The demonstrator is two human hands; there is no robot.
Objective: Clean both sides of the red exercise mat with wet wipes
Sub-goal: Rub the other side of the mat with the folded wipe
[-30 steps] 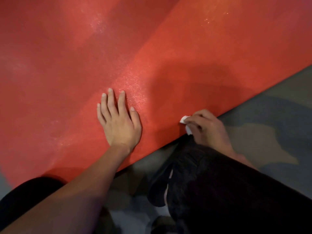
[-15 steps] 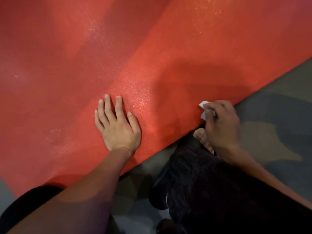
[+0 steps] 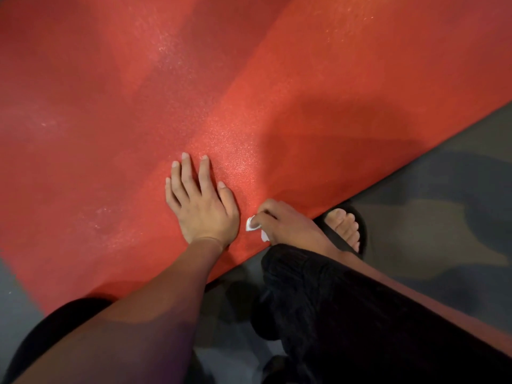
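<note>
Grey floor point(image 3: 443, 195) under red mat point(image 3: 249, 92); left hand point(image 3: 203, 205) flat on it, right hand point(image 3: 279, 221) pinching wipe point(image 3: 252, 223) at near edge (could lift if snagged).

a single head-worn, wide-angle view looks steeply down and forward from close above the floor. the red exercise mat point(image 3: 249, 106) fills the upper and left of the frame, its edge running diagonally from lower left to upper right. the wearer's forearms enter from the bottom edge. no second view is provided.
</note>
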